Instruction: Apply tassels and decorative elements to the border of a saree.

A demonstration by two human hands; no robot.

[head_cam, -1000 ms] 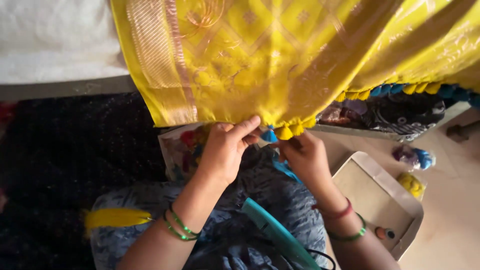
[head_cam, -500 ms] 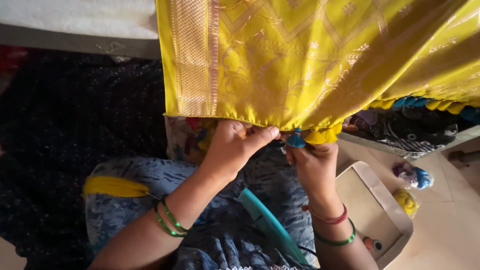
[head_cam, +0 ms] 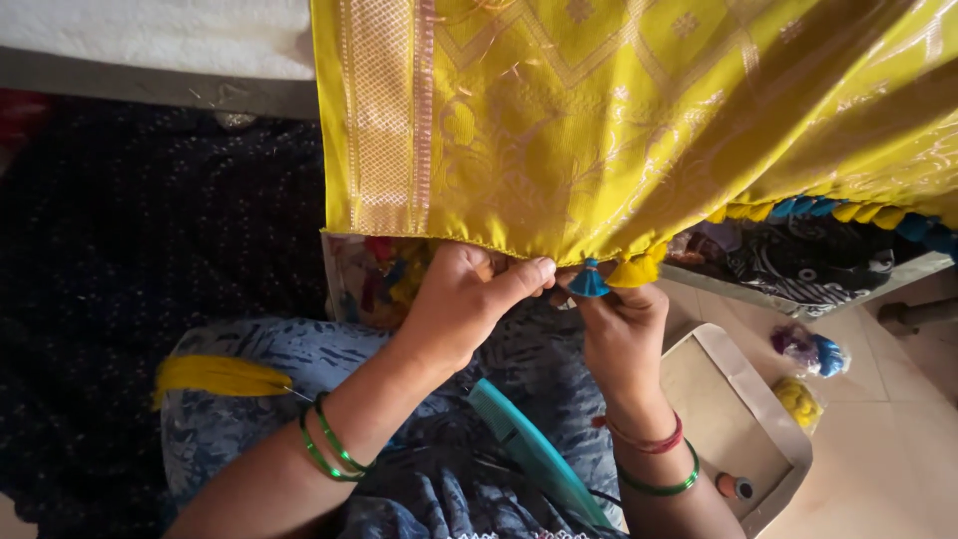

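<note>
A yellow silk cloth (head_cam: 599, 120) with gold woven bands hangs down from the top of the view. Its lower edge carries yellow and blue tassels (head_cam: 858, 212) on the right side. My left hand (head_cam: 469, 304) pinches the cloth's bottom hem between thumb and fingers. My right hand (head_cam: 624, 324) grips the hem right beside it, at a small blue tassel (head_cam: 589, 281) and a yellow tassel (head_cam: 637, 271). Both wrists wear green bangles.
A bunch of yellow thread (head_cam: 215, 374) lies on my blue patterned lap. A teal flat tool (head_cam: 529, 449) rests across my lap. A beige open box (head_cam: 738, 419) sits on the floor at right, with thread bundles (head_cam: 808, 351) beyond it. Dark dotted fabric (head_cam: 120, 260) covers the left.
The view has shifted so the cloth's edge sits further right. Both hands stay at the hem, and the blue tassel now shows clearly between them.
</note>
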